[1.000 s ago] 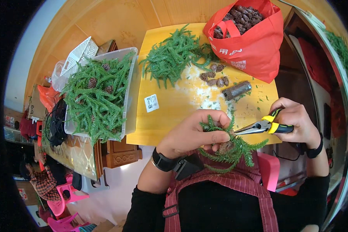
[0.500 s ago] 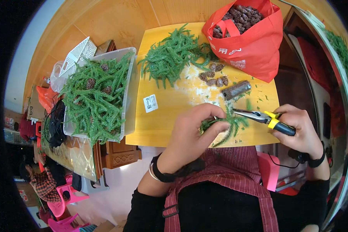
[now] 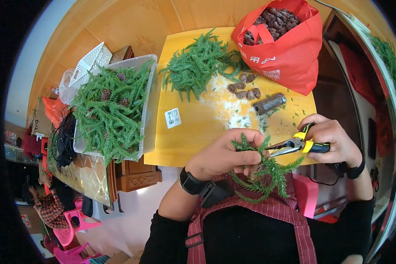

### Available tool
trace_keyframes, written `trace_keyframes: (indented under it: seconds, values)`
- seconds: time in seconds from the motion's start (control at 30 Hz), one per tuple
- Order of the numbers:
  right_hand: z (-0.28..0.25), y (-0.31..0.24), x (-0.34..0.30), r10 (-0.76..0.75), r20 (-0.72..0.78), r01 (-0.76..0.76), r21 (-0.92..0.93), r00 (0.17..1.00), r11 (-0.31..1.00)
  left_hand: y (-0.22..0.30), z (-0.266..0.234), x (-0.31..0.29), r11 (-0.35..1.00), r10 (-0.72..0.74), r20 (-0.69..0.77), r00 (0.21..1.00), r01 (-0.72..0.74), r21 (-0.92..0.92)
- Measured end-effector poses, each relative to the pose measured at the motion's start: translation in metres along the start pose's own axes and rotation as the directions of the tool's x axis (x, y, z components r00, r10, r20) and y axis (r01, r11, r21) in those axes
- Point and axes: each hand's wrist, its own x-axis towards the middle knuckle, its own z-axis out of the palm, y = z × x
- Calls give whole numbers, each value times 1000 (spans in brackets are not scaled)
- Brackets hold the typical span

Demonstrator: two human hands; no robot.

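Observation:
My left hand [image 3: 226, 154] pinches an artificial pine sprig [image 3: 275, 178] over the table's front edge, its green fronds fanning out toward my lap. Something brownish, perhaps a pine cone, shows among the needles beside my fingers. In my right hand [image 3: 334, 141] is a pair of long-nose pliers [image 3: 298, 143] with black and yellow handles. Their jaws are parted and point left, with the tips at the sprig close to my left fingertips; whether they touch it I cannot tell.
On the yellow table [image 3: 185, 145] lie a pile of green sprigs [image 3: 193, 64], several loose pine cones [image 3: 241, 88], a dark wire bundle [image 3: 269, 104], white powder and a label [image 3: 173, 118]. A red bag [image 3: 286, 57] of cones stands back right; a plastic bin [image 3: 150, 110] of coned sprigs is left.
My left hand has turned, bringing the sprig nearer to me so more of its fronds show. The pliers have shifted slightly left and down, and their jaws and handles have spread.

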Motion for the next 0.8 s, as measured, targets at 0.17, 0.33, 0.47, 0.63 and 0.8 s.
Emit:
trace_keyframes:
  seconds: [0.17,0.33,0.47,0.63,0.8]
  values:
    - [3,2,-3,7,2,-7,62,1000,998,4,1,2,999,-38,45,998,38,20]
    - [7,1,-7,48,-48,-43,98,998,994,5,0,0,999,-26,67,997,24,22]
    - [9,-2,-9,76,-67,-70,84,995,994,4,1,0,1000,-13,69,998,12,17]
    - [6,-12,-9,84,-126,-91,-49,988,995,8,2,-5,996,61,-35,998,-58,62]
    - [15,-37,-5,208,-265,-274,-243,941,930,9,6,0,184,721,22,693,-222,957]
